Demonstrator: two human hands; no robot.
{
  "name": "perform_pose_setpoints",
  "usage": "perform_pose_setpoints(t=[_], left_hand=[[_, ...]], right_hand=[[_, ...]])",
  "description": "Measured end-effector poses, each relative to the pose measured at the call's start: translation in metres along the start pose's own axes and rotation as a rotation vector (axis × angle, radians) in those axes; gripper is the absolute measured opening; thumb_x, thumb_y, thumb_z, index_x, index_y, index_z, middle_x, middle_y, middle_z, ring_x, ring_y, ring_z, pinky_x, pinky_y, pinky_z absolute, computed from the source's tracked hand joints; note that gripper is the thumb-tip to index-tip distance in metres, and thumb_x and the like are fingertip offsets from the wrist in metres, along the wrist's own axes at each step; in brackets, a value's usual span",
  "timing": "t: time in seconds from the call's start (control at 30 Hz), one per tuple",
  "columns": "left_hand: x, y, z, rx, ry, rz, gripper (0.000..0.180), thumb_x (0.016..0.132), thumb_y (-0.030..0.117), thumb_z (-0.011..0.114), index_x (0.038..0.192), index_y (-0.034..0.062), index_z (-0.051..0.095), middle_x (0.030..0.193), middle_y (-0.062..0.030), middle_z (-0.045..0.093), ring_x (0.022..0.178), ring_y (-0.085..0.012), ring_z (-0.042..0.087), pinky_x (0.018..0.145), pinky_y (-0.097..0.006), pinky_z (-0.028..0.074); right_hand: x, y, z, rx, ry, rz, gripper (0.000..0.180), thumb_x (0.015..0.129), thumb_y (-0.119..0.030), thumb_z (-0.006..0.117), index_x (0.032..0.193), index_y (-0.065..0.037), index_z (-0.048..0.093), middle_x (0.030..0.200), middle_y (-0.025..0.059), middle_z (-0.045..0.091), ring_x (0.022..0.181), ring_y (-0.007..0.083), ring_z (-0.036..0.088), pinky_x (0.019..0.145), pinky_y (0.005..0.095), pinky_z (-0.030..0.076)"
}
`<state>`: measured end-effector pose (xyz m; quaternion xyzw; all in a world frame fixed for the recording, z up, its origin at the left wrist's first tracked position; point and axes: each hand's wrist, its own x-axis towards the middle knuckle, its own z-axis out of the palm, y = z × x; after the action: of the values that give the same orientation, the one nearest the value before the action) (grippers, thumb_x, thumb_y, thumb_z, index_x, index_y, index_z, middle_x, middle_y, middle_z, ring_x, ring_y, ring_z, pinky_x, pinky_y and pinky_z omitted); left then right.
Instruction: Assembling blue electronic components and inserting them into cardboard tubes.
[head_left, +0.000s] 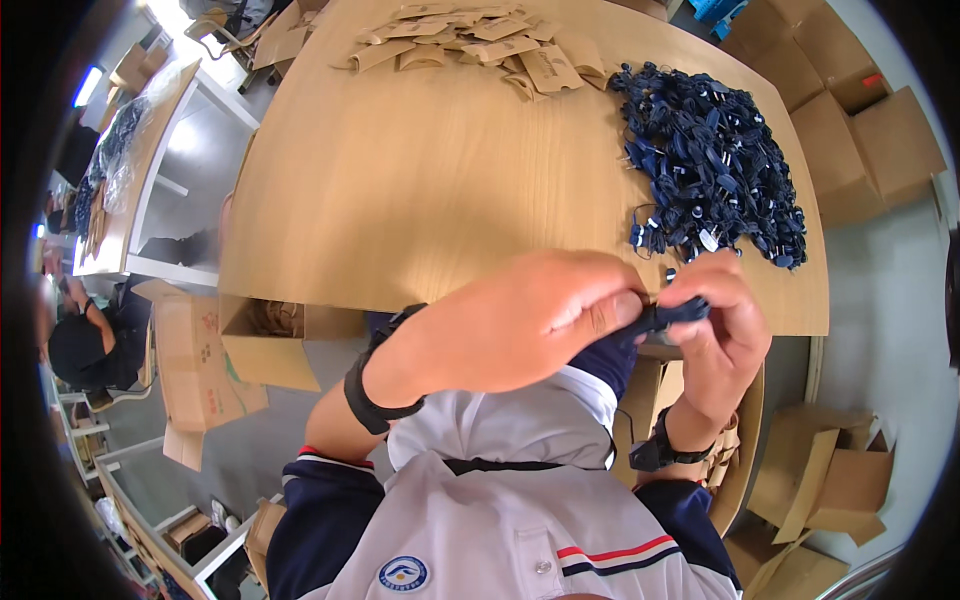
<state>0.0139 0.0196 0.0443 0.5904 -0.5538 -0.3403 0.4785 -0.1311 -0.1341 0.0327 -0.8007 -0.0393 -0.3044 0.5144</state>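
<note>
A small bundle of dark cord (pixel 688 311) is held between my two hands, just over the table's near edge. My left hand (pixel 535 318) is closed, pinching the bundle's left end between thumb and fingers. On the other side, my right hand (pixel 728 325) has its fingers curled around the right end. Beyond my hands, at the right of the table, lies a big heap of dark, bundled corded pieces (pixel 715 160) with small white and metallic ends. A few loose ones sit at the heap's near edge, close to my right hand.
Flat brown cardboard sleeves (pixel 480 40) are piled at the table's (pixel 400 190) far side. Open cardboard boxes stand below the table at left (pixel 270 335) and at right (pixel 820 480). More cartons (pixel 860 140) line the right wall. Another person (pixel 95 345) sits at far left.
</note>
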Motion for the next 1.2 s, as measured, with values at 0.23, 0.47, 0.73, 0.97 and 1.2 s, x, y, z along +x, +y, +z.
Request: perform_pose_setpoints(t=[0.23, 0.47, 0.73, 0.97, 1.2], left_hand=[[-0.004, -0.005, -0.001, -0.198, 0.142, -0.102, 0.03, 0.102, 0.025, 0.044, 0.121, 0.0026, 0.05, 0.1, -0.0108, 0.059, 0.089, -0.0183, 0.06, 0.08, -0.032, 0.049], [0.045, -0.075, -0.127, 0.968, 0.416, -0.245, 0.045, 0.096, 0.031, 0.051, 0.131, 0.0031, 0.047, 0.128, -0.0151, 0.053, 0.115, -0.031, 0.053, 0.095, -0.041, 0.044], [0.052, -0.169, -0.188, 1.366, 0.626, -0.198, 0.035, 0.092, 0.022, 0.055, 0.116, -0.0035, 0.051, 0.114, -0.0219, 0.056, 0.105, -0.0409, 0.055, 0.089, -0.047, 0.046], [0.022, -0.138, -0.184, 1.138, 0.619, -0.197, 0.039, 0.087, 0.012, 0.055, 0.122, -0.0037, 0.053, 0.112, -0.0183, 0.065, 0.098, -0.0335, 0.065, 0.081, -0.04, 0.051], [-0.011, -0.002, -0.028, -0.122, 0.277, -0.012, 0.039, 0.086, 0.005, 0.058, 0.124, -0.0023, 0.054, 0.11, -0.0107, 0.064, 0.097, -0.0152, 0.062, 0.083, -0.03, 0.05]], right_hand=[[0.014, 0.014, 0.024, 0.568, 0.281, -0.012, 0.013, 0.092, -0.004, 0.056, 0.101, 0.005, 0.053, 0.106, 0.0261, 0.063, 0.094, 0.0307, 0.066, 0.085, 0.0408, 0.054], [0.03, 0.009, 0.003, -0.007, 0.149, -0.175, 0.031, 0.09, 0.003, 0.058, 0.119, 0.009, 0.051, 0.098, 0.0214, 0.066, 0.086, 0.0238, 0.068, 0.078, 0.0341, 0.057], [0.046, 0.015, -0.008, -0.197, 0.334, -0.284, 0.026, 0.081, 0.005, 0.072, 0.105, 0.009, 0.064, 0.102, 0.0142, 0.07, 0.078, 0.0134, 0.068, 0.068, 0.0223, 0.055], [0.073, 0.0, -0.02, -0.11, 0.202, -0.405, 0.032, 0.095, -0.009, 0.055, 0.115, 0.016, 0.05, 0.088, 0.0268, 0.066, 0.069, 0.0301, 0.068, 0.069, 0.0402, 0.06], [0.109, 0.002, -0.018, 0.556, -0.073, -0.651, 0.053, 0.092, -0.029, 0.064, 0.115, 0.015, 0.046, 0.079, 0.0231, 0.066, 0.057, 0.0234, 0.067, 0.048, 0.0282, 0.056]])
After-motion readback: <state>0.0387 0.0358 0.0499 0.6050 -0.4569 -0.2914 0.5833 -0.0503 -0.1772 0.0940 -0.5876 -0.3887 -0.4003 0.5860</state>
